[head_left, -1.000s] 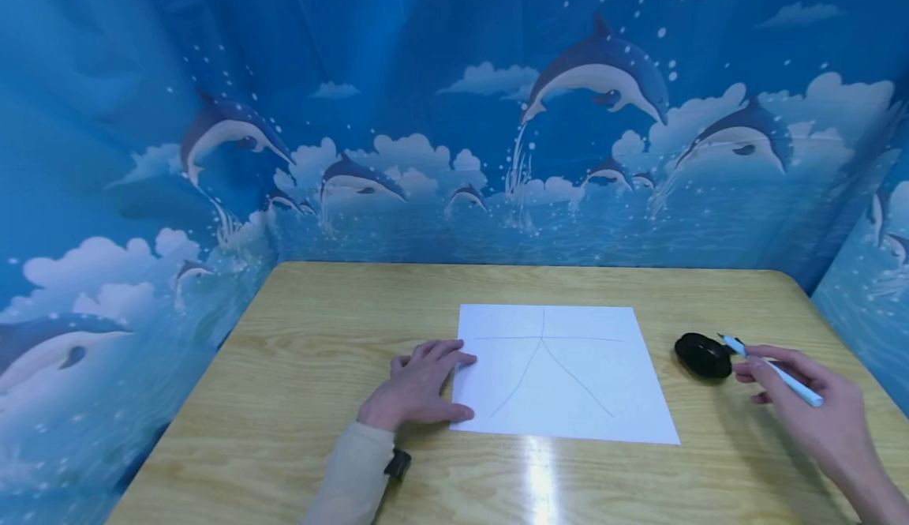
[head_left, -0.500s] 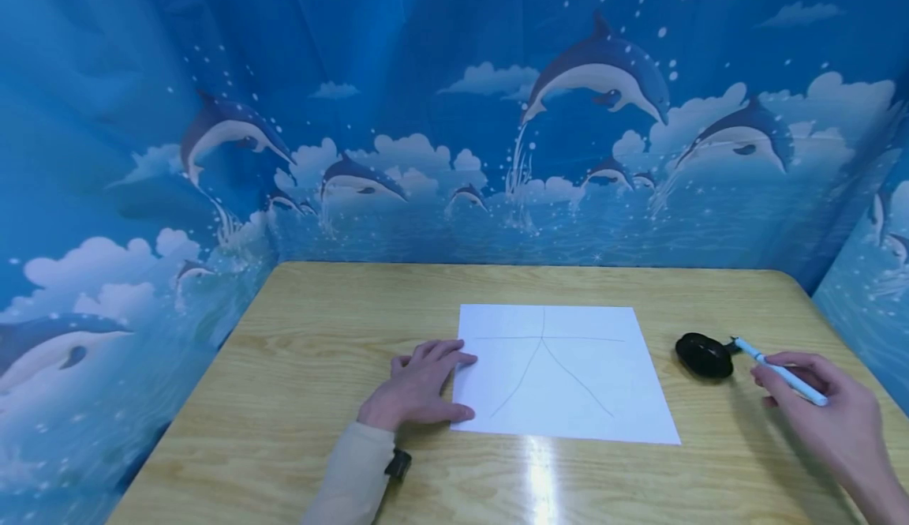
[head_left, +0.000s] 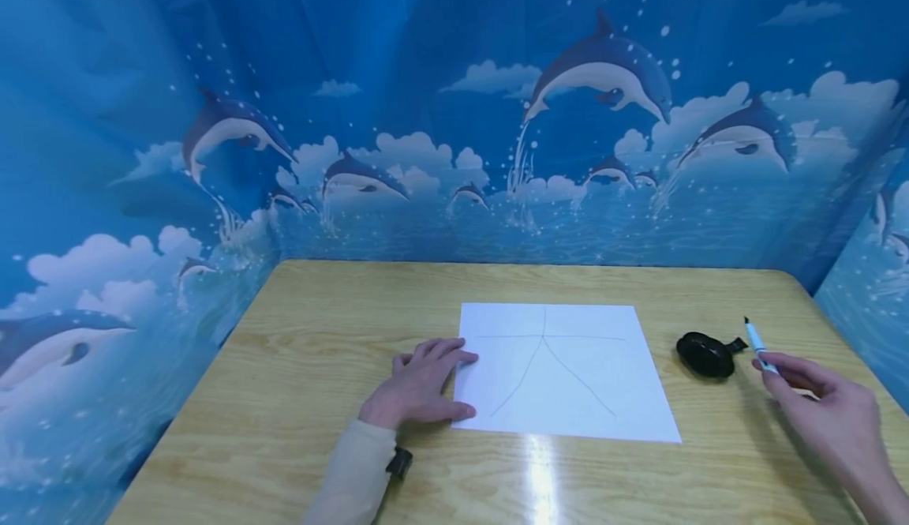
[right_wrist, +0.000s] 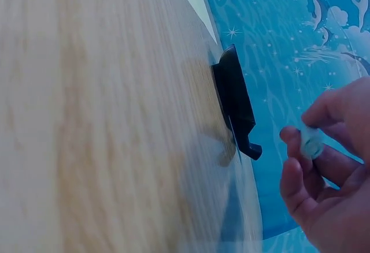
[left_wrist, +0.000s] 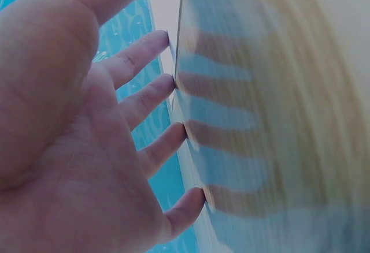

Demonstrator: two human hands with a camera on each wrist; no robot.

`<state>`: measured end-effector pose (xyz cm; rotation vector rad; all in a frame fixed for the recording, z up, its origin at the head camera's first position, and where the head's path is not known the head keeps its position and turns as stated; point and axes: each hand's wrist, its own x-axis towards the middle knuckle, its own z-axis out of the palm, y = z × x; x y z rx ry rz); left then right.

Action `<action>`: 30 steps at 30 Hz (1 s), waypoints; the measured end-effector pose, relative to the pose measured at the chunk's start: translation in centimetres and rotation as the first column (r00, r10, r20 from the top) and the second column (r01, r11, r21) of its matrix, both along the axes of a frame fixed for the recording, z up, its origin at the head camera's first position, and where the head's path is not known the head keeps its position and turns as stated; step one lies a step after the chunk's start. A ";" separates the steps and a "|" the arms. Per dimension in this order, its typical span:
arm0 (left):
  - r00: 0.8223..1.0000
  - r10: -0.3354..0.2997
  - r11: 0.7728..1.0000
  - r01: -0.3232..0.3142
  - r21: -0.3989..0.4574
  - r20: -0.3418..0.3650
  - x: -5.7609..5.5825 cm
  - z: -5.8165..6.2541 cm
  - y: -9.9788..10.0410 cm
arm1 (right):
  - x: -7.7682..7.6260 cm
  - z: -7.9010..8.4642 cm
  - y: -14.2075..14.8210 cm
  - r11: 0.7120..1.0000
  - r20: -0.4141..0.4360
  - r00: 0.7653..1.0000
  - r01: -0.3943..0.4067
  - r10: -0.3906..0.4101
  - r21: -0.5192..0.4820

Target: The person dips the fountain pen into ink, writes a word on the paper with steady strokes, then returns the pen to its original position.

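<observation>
pale blue and thin, the pen (head_left: 757,345) sits pinched in the fingertips of the right hand (head_left: 827,410), tip up, just beside the black cap-like piece (head_left: 705,354) on the desk (head_left: 319,328). it looks light, stiff and smooth, so a pinch low on the barrel near the tip should steer it best; a loose hold could let it roll. the left hand (head_left: 419,387) lies flat and released, fingers straight, pressing the left edge of the white paper (head_left: 568,383), which bears 4 faint lines. that sheet looks flimsy and likely slides on the glossy wood.
</observation>
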<state>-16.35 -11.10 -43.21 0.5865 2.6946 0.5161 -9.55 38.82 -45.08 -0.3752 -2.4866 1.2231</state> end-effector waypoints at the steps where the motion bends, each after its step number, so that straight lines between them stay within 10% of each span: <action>1: 1.000 0.000 1.000 0.000 0.000 0.000 0.0 0.0 0.0 | 0.0 0.0 0.0 0.999 0.017 1.000 0.015 -0.016 0.048; 16: 1.000 0.002 1.000 -0.002 -0.001 0.000 -0.1 0.0 -0.1 | -1.2 0.6 -0.1 0.976 0.203 0.972 0.074 -0.116 0.206; 30: 1.000 -0.004 1.000 0.004 -0.003 0.017 0.0 0.1 -0.1 | -1.9 -0.1 0.8 0.930 0.235 0.971 -0.041 -0.050 0.364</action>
